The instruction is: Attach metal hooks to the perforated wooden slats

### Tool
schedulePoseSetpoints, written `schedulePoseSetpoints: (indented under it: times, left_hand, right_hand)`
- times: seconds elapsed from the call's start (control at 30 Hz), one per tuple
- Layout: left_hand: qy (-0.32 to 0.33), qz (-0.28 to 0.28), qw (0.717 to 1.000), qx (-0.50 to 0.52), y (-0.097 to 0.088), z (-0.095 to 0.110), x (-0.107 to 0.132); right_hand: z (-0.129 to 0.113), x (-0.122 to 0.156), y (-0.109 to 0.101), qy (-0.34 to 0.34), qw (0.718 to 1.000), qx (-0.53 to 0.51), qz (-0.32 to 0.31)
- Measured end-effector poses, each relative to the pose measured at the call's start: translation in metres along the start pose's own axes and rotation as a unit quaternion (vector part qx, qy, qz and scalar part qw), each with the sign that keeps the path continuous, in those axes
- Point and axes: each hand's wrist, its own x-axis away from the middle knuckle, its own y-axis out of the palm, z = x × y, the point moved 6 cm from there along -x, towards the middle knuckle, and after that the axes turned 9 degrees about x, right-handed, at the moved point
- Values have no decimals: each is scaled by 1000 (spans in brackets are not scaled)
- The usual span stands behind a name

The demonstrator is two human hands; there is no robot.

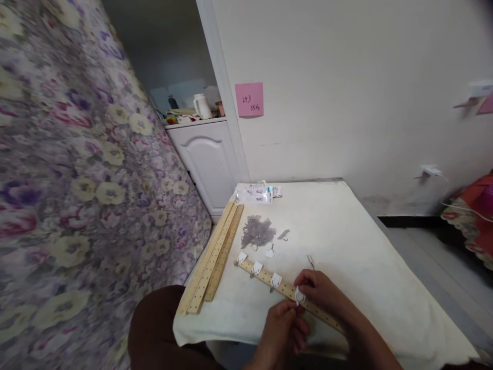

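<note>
A wooden strip with rows of holes (287, 290) lies slantwise across the near part of the table. Along it sit several small white cards with metal hooks, one of them a white card (276, 280) near the middle. My right hand (318, 288) has its fingers closed on another white card (299, 294) at the strip. From below, my left hand (284, 325) pinches at the small metal hook of that same card. How the hook is joined to the strip is hidden by my fingers. A loose white card (270, 252) lies beyond the strip.
More holed wooden strips (215, 257) are stacked along the table's left edge. Beyond the working strip lies a heap of grey pieces (258, 232) with metal bits, with a single grey piece (284, 234) beside it. Clear packaging (253, 195) rests at the back. A small metallic item (310, 260) lies near my right hand.
</note>
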Motion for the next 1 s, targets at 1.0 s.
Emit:
schedulePoseSetpoints:
  times: [1.0]
  left_hand:
    - [14, -20, 997, -67, 6, 4, 3]
  right_hand:
    - [-1, 0, 0, -8, 999, 45, 4]
